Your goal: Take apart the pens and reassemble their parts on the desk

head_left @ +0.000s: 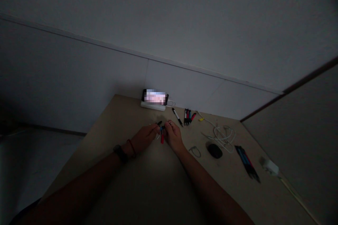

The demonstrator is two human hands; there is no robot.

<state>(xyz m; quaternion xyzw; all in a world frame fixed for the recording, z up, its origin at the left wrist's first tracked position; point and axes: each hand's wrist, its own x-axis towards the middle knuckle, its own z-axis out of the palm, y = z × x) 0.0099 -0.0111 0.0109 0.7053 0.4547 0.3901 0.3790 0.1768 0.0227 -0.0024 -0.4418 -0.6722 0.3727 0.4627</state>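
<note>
The scene is dim. My left hand [144, 136] and my right hand [173, 135] meet over the middle of a beige table [148, 182]. Both are closed in a pinch on a small bundle of pens [161, 132]; a red barrel hangs down between them and dark and blue ends show above. A watch and a thin cord bracelet sit on my left wrist, and a ring on a right finger.
A lit phone [155, 97] leans on a white block at the table's back edge. Right of my hands lie a black-and-white marker [177, 116], a cluster of pens [188, 116], a white cable [221, 135], a dark oval object [214, 150], a wire loop [195, 151], more pens [247, 163] and a white charger [270, 166].
</note>
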